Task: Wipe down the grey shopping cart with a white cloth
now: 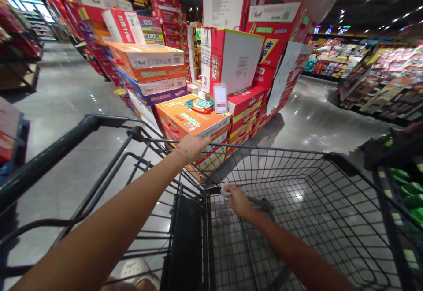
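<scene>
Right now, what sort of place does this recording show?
Probably a supermarket: there's a wire shopping cart, stacked printed cartons, and crowded goods displays toward the picture's right side.

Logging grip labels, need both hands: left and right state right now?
Left hand: closed over the cart rim.
Right hand: closed, holding a small pale item; cannot tell what.

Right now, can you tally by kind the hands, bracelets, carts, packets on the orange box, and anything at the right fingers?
Hands: 2 (left hand, right hand)
Bracelet: 1
Cart: 1
Green packet on orange box: 1
Whitish item at right fingers: 1, too unclear to name
Total: 6
</scene>
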`<state>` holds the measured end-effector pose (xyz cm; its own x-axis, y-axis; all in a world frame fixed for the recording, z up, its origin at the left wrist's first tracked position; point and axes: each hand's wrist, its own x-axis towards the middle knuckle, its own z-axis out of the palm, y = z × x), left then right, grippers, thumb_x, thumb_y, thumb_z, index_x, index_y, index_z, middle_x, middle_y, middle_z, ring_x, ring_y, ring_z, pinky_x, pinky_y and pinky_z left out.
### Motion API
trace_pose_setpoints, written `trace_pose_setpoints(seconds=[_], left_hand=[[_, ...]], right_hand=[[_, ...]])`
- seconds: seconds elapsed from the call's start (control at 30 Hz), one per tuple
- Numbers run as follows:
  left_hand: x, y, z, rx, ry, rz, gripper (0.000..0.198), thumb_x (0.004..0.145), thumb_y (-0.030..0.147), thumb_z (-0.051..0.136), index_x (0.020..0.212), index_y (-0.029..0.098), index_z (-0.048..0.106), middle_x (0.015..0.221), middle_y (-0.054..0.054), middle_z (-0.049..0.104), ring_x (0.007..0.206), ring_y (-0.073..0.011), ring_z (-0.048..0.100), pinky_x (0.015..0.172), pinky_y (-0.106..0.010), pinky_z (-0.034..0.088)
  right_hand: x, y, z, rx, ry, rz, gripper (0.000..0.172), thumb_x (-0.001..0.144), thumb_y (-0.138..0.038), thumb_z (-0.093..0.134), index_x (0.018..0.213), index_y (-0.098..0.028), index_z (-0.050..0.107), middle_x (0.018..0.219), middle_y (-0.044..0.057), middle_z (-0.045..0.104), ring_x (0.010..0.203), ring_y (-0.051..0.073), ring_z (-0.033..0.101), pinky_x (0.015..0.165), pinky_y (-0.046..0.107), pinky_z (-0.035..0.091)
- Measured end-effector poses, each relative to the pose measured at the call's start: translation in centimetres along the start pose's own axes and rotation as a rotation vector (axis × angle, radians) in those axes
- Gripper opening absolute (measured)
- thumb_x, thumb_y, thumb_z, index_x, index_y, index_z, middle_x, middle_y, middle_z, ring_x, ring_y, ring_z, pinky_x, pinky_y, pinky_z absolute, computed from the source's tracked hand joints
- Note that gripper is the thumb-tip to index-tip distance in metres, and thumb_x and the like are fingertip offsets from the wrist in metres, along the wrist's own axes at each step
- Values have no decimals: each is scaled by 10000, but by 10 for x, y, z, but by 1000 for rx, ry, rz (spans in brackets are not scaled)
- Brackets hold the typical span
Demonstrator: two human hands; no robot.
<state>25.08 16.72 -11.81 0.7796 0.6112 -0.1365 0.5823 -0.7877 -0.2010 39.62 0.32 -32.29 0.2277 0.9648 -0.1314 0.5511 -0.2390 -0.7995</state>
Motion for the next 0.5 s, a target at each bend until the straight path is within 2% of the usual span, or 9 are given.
trace_pose_setpoints(seconds=[0.1,0.17,0.33,0.5], left_hand=[[-1,4,9,66,75,-11,435,792,419,614,1148,212,473,953,-108,690,896,-288,656,690,-346,480],[-1,6,11,84,109,-9,422,789,427,615,1133,223,479,936,-94,692,883,-277,659,671,-331,475],[-1,9,13,96,140,-15,405,798,415,589,1137,222,482,927,-93,686,818,-278,662,606,-332,459],[0,11,16,89,176,-38,383,797,350,580,1142,218,481,899,-83,683,767,-261,659,564,-313,436]], right_hand=[[11,1,24,-472,-162,-206,406,733,8,409,1040,-155,620,1102,101,622,1050,199,536,923,317,393],[21,2,41,-651,-227,-293,417,792,-14,391,1131,-147,594,1150,114,614,1081,199,532,941,318,392],[40,10,78,-664,-282,-354,436,873,-67,366,1273,-159,512,1313,91,537,1176,193,483,1000,316,358],[40,31,91,-670,-287,-365,465,849,-17,354,1251,-163,537,1306,80,551,1160,177,495,1004,291,352]])
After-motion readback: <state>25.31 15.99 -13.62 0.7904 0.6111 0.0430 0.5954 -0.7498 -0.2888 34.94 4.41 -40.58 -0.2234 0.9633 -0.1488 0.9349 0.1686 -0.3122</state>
